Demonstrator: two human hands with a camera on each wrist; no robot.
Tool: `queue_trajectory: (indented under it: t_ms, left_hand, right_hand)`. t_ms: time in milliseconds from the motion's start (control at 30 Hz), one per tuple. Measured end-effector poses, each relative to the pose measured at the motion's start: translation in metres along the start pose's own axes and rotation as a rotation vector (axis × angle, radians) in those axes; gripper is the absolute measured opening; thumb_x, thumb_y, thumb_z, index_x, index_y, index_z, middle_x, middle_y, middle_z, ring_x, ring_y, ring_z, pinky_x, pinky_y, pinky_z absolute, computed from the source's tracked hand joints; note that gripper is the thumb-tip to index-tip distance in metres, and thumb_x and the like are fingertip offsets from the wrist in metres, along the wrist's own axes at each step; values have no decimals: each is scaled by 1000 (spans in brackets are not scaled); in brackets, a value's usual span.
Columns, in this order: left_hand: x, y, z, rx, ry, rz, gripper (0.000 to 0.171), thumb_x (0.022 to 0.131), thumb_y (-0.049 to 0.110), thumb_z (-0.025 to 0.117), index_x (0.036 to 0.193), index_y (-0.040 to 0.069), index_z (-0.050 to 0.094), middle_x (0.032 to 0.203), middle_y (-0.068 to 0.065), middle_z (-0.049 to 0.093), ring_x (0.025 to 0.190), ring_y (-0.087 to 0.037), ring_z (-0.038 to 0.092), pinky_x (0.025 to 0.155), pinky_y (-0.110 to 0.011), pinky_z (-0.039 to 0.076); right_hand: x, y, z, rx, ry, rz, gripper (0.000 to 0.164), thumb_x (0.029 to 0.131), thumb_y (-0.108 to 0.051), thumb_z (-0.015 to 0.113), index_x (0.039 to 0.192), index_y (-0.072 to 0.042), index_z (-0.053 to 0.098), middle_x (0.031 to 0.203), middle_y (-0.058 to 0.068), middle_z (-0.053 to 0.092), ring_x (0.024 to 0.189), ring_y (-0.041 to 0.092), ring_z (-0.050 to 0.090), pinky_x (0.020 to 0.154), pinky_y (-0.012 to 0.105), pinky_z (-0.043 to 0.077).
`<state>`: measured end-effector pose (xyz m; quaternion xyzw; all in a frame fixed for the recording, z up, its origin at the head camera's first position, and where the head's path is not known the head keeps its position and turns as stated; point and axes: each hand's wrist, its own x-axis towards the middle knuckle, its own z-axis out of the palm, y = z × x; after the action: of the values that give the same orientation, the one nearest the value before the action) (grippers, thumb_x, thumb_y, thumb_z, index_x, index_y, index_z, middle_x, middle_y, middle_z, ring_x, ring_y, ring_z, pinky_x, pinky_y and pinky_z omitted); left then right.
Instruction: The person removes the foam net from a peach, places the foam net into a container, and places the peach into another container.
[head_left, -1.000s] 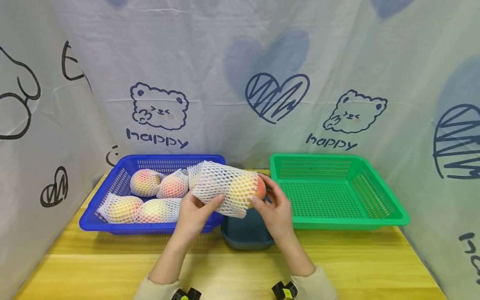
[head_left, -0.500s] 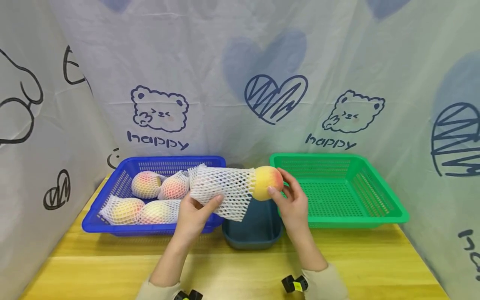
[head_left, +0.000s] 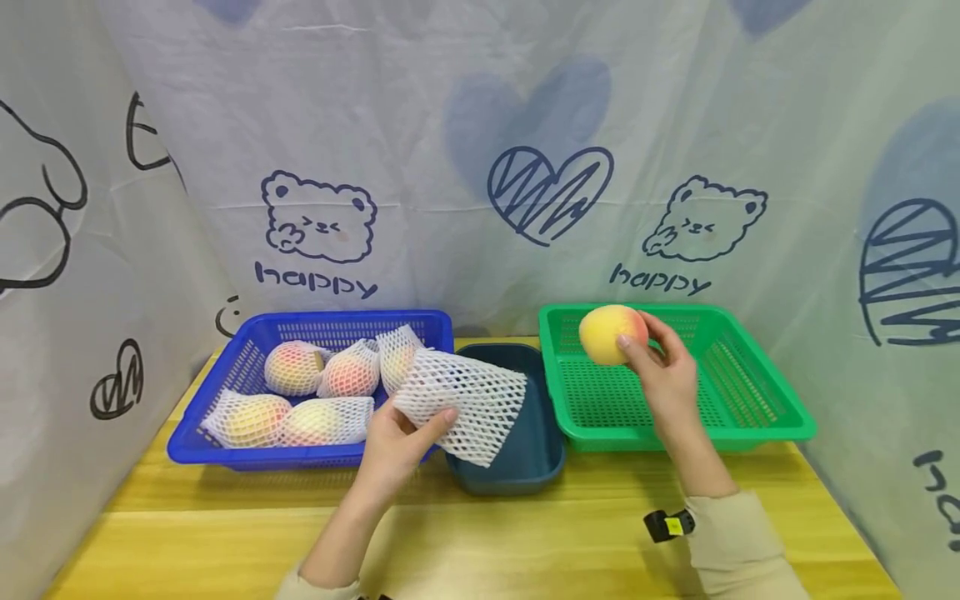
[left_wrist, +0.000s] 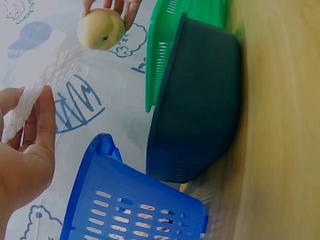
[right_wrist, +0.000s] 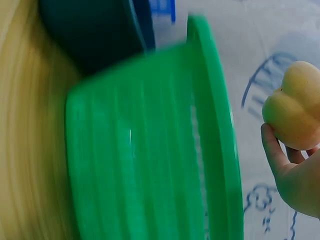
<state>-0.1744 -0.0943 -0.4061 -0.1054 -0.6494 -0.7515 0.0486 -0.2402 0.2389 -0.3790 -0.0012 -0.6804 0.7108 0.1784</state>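
A white foam net sleeve (head_left: pixel 468 400) hangs flat from my left hand (head_left: pixel 401 442), pinched between thumb and fingers over the dark teal bin (head_left: pixel 504 479). My right hand (head_left: pixel 663 367) grips a bare yellow-and-red peach (head_left: pixel 603 333) above the green basket (head_left: pixel 678 443). The right wrist view shows the peach's cleft and my thumb against its side. In the left wrist view the peach (left_wrist: pixel 100 30) appears beyond the sleeve (left_wrist: pixel 42 75). Several peaches in white foam nets, such as the front-left netted peach (head_left: pixel 251 419), lie in the blue basket (head_left: pixel 281 457).
The three containers stand side by side on a yellow wood-grain table (head_left: pixel 480 546), blue at left, teal in the middle, green at right. A white cloth (head_left: pixel 450 267) printed with bears and hearts hangs behind and along both sides.
The peach has slid out of the foam sleeve and moved right with my right hand, over the green basket. My left hand stays in place, and the sleeve has gone flat.
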Motion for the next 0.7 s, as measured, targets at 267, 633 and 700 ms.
queue_trajectory:
  t_ms: [267,633,700]
  left_hand:
    - [-10,-7,1,23,-55,-33,42,92,-3,73,131,-9,59,115,-15,70,100,-15,71,87,-29,60]
    - [-26,-29,2,21,-244,-29,47,92,-2,73,133,-14,53,118,-30,67,99,-16,73,84,-38,62]
    - [-29,-31,2,38,-287,-49,46,93,0,73,131,-14,54,117,-29,68,99,-16,73,84,-38,62]
  right_hand:
    - [44,1,-54,-324,-2,106,73,96,-40,75,154,-6,47,136,0,51,98,3,61,81,16,57]
    - [90,11,-102,-698,-253,219,88,100,-52,63,153,12,35,148,35,43,101,18,58,73,19,56]
    - [97,13,-109,-792,-295,194,86,101,-51,61,150,16,36,143,38,46,103,27,60,73,23,57]
